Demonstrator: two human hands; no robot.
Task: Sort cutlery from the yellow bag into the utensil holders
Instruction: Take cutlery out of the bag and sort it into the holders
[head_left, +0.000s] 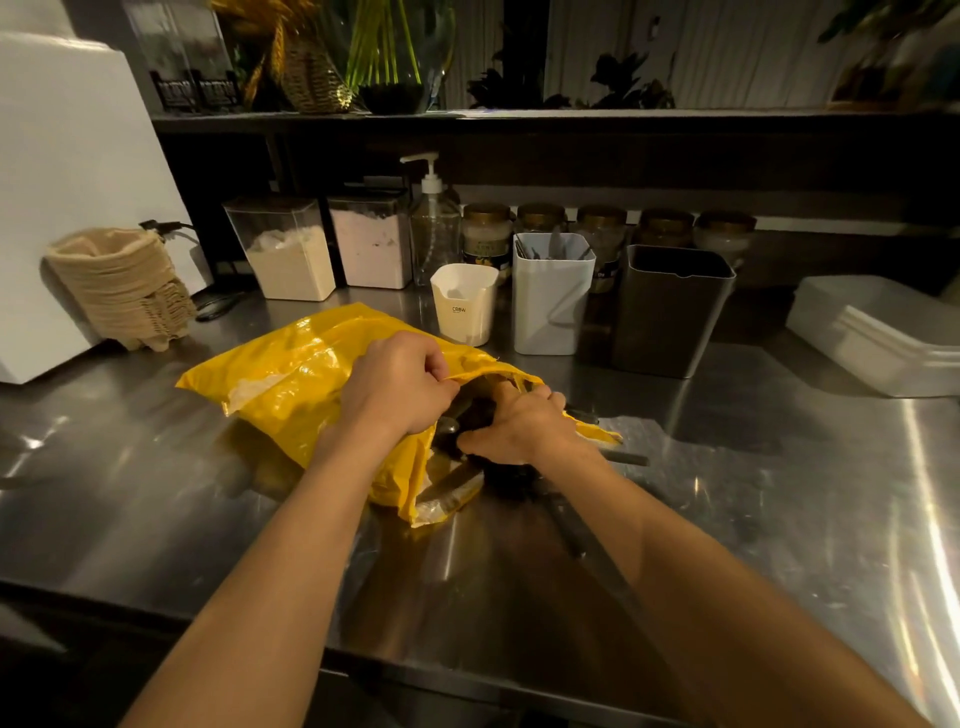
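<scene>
At the centre of the frame the yellow bag (291, 379) lies on the steel surface (156, 493), its mouth towards the lower right. The left hand (395, 384) pinches the mouth's upper lip, and the right hand (519, 431) reaches inside, fingers curled round dark cutlery (449, 428). Just behind the bag, right of centre, stand a small white utensil holder (464, 306), a taller white utensil holder (550, 306) with utensils in it, and a dark grey utensil holder (670, 317).
</scene>
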